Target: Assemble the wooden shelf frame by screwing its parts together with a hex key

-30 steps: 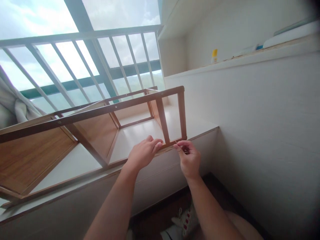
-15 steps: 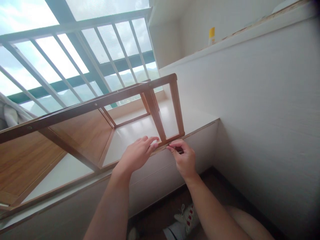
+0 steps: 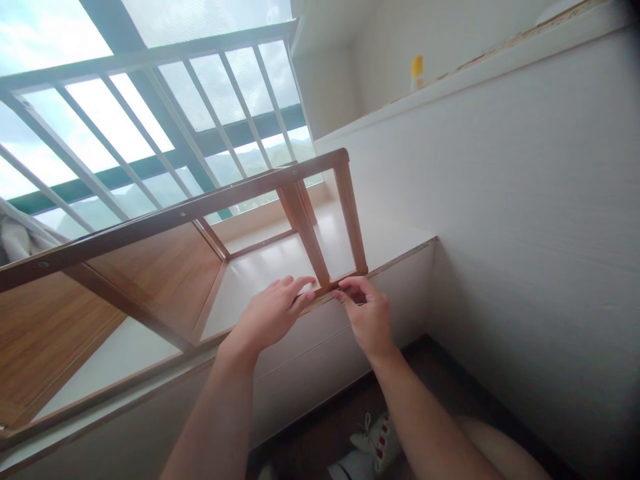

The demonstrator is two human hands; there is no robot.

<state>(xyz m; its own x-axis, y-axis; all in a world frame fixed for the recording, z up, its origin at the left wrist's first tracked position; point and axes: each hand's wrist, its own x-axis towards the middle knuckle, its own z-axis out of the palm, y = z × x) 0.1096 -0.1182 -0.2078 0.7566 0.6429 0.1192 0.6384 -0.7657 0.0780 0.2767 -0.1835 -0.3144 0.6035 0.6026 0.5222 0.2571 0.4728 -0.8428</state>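
Observation:
A brown wooden shelf frame (image 3: pixel 306 237) lies on its side on a white ledge (image 3: pixel 250 283). My left hand (image 3: pixel 273 310) holds the frame's lower rail near a crossbar, its thumb and forefinger at the rail. Close beside it on the right, my right hand (image 3: pixel 367 313) is closed in a pinch against the same rail, near the frame's end. A small dark thing shows within its curled fingers, too hidden to name.
Wooden panels (image 3: pixel 155 273) fill the frame's left part. Behind it stand a railing (image 3: pixel 220 50) and windows. A white wall (image 3: pixel 500 180) rises on the right, with a yellow-capped container (image 3: pixel 417 72) on its top edge. My shoe (image 3: pixel 377 440) is on the dark floor below.
The view has shifted slightly. My right fingers have turned a little at the rail, and the dark thing in them shows less. My left hand stays on the rail.

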